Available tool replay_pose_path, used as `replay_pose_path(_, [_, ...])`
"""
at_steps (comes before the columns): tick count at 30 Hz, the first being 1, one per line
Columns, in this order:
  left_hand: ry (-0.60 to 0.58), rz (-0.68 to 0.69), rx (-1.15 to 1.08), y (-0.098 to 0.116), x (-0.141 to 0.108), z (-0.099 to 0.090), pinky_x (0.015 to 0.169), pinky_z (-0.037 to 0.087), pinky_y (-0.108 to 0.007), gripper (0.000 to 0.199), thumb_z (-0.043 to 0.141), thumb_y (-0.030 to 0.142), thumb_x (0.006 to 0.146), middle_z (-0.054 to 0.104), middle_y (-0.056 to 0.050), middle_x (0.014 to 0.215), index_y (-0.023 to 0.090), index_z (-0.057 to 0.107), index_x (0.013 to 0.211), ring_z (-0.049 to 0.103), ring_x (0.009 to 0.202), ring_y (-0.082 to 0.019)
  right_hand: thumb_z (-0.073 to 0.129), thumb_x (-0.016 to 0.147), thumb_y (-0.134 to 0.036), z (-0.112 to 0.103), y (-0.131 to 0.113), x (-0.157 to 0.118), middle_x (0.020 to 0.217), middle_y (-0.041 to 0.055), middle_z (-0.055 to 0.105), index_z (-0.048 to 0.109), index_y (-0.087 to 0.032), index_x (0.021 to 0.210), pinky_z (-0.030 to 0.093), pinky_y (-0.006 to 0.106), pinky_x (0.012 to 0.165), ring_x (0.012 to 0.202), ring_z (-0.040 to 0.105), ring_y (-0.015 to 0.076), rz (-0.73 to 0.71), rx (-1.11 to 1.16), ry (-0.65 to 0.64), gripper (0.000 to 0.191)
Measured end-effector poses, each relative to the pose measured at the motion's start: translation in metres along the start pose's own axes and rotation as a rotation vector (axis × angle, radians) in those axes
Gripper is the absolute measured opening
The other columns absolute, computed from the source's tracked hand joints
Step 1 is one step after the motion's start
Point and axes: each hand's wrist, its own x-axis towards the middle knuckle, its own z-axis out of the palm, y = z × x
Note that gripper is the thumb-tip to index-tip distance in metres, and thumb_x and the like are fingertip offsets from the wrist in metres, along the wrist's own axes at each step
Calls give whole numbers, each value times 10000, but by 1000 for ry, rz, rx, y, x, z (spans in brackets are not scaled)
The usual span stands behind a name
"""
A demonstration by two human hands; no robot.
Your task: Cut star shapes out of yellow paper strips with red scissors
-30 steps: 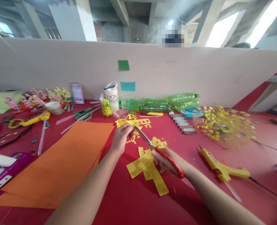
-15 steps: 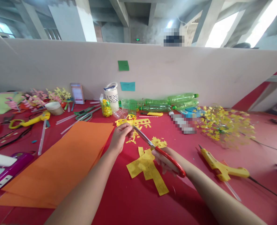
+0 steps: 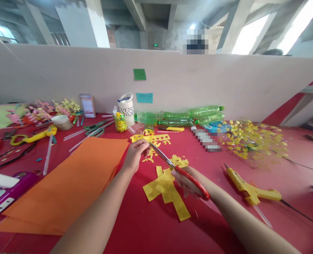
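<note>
My right hand [image 3: 186,180] is wrapped round the red handles of a pair of scissors [image 3: 188,180]. Their blades, nearly closed, point up and left to the fingertips of my left hand [image 3: 138,151]. That hand is pinched; whatever it holds is too small or hidden to make out. Beyond it lie yellow paper scraps [image 3: 161,137] with star-shaped holes. A heap of small yellow stars [image 3: 179,161] sits just past the scissors. Below the blades, overlapping yellow paper strips [image 3: 181,206] rest on the red table [image 3: 135,229].
Orange sheets [image 3: 66,183] cover the left side. A yellow glue gun [image 3: 251,188] lies at right, below a bunch of yellow stars on thin stems [image 3: 251,139]. Green plastic bottles [image 3: 177,121], a white cup [image 3: 126,109] and green-handled scissors [image 3: 95,131] line the back.
Almost nothing differs. Both hands and the scissors keep nearly the same place, with the blades' tips still at the left fingertips.
</note>
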Motion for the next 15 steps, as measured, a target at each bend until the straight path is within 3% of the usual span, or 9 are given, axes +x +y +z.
replay_pose_path(15, [41,-50,9,-4,-3,5,445,341,-211,181,621,276,726,550,8,527,153,599,595,460,462,-82,548,805,-590,3,1,1,412,-40,473,497,-165,610,280,167,302,304,424,70,-52,50,-12,471])
